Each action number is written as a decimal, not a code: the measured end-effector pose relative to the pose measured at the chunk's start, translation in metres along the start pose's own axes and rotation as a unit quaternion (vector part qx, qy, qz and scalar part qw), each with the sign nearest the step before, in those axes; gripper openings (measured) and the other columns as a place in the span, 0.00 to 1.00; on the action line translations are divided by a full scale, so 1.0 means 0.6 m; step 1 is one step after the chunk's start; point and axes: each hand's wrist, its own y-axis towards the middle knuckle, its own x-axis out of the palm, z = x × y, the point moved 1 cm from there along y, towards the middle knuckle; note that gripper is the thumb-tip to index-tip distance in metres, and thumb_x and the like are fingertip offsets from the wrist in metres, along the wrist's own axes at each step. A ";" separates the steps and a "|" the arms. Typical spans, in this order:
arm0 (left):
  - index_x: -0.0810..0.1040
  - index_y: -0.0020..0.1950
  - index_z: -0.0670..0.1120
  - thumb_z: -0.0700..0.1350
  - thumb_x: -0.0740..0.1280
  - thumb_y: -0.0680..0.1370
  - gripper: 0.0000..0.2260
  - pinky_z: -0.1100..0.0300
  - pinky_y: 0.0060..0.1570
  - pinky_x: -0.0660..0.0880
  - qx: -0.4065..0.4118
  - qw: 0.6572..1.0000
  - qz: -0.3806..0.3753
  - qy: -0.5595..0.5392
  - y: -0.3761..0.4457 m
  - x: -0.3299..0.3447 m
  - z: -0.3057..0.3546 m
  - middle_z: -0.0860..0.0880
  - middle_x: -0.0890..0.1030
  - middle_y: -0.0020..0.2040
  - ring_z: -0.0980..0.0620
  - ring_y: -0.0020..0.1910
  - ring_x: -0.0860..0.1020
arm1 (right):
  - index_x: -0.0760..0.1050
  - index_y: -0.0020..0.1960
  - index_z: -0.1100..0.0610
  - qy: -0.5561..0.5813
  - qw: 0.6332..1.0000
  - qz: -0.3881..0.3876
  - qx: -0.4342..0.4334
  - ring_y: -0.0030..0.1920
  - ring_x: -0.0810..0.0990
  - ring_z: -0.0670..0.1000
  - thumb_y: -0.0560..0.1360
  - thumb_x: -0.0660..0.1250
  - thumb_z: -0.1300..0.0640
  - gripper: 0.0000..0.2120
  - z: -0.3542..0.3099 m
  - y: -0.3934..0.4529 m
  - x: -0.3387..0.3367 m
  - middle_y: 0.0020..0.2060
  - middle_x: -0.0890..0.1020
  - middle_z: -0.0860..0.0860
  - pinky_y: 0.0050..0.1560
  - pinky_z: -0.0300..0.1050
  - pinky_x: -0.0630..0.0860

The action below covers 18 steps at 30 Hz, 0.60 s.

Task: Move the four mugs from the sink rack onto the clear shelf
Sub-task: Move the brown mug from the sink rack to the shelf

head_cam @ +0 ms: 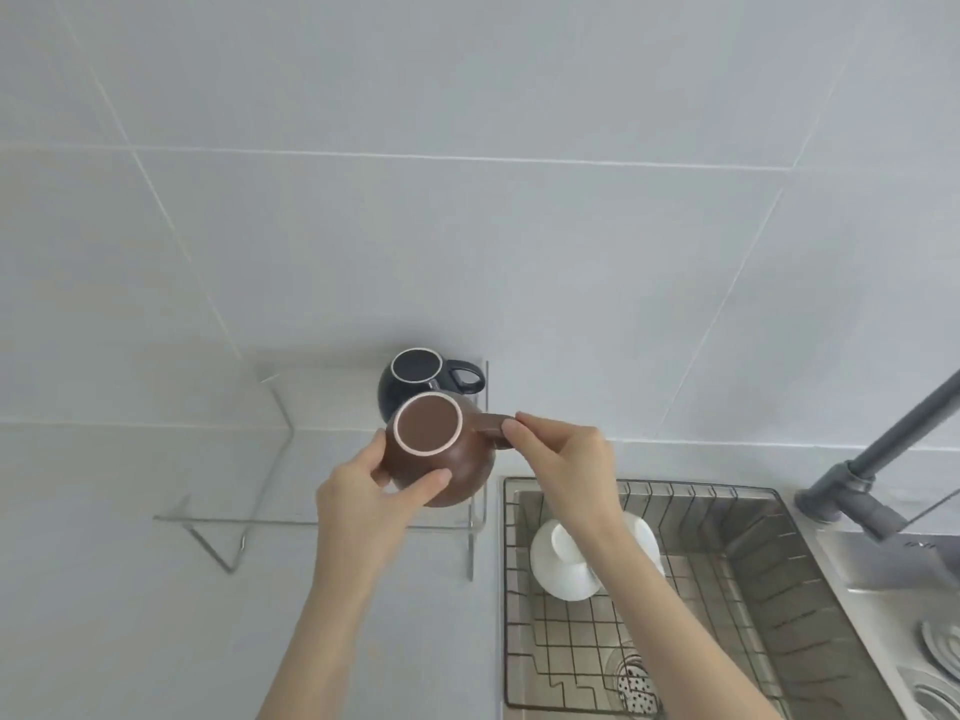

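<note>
A brown mug (457,467) is upside down over the right end of the clear shelf (228,518). My left hand (374,491) grips its round body from the left. My right hand (566,459) pinches its handle from the right. Just behind it a dark navy mug (402,387) stands upside down on the shelf, handle pointing right. In the wire sink rack (701,579) lie two white mugs (563,561), partly hidden by my right forearm.
A grey faucet (883,454) rises at the right over the steel sink (883,605). A drain strainer (636,683) shows under the rack. The tiled wall stands behind the shelf, and the shelf's left part is bare.
</note>
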 end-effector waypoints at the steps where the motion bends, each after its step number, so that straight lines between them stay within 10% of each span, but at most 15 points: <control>1: 0.80 0.49 0.56 0.46 0.78 0.59 0.20 0.67 0.46 0.73 -0.009 1.000 -0.017 0.000 0.006 -0.013 -0.010 0.59 0.85 0.41 0.60 0.44 0.82 | 0.83 0.42 0.54 -0.004 1.000 -0.008 0.006 0.52 0.78 0.59 0.73 0.67 0.54 0.07 0.004 -0.003 0.010 0.48 0.83 0.62 0.51 0.51 0.73; 5: 0.78 0.38 0.63 0.55 0.75 0.52 0.17 0.66 0.43 0.73 -0.028 0.998 -0.048 0.024 0.030 -0.051 -0.032 0.68 0.82 0.36 0.67 0.38 0.79 | 0.84 0.45 0.52 -0.023 0.998 -0.050 0.019 0.32 0.74 0.43 0.73 0.66 0.55 0.08 0.023 -0.018 0.045 0.37 0.86 0.48 0.31 0.31 0.68; 13: 0.81 0.42 0.58 0.57 0.75 0.50 0.21 0.49 0.58 0.76 -0.029 0.995 -0.088 0.029 0.061 -0.070 -0.040 0.49 0.86 0.46 0.48 0.52 0.81 | 0.83 0.50 0.52 -0.063 0.997 -0.041 0.011 0.22 0.67 0.42 0.75 0.65 0.58 0.09 0.044 -0.024 0.070 0.14 0.71 0.38 0.24 0.31 0.61; 18: 0.79 0.35 0.68 0.53 0.77 0.52 0.16 0.54 0.58 0.76 -0.039 0.995 -0.092 0.014 0.070 -0.067 -0.049 0.62 0.85 0.38 0.53 0.51 0.82 | 0.83 0.48 0.50 -0.082 0.996 -0.043 -0.003 0.23 0.63 0.45 0.75 0.65 0.58 0.09 0.054 -0.025 0.074 0.15 0.69 0.41 0.25 0.34 0.59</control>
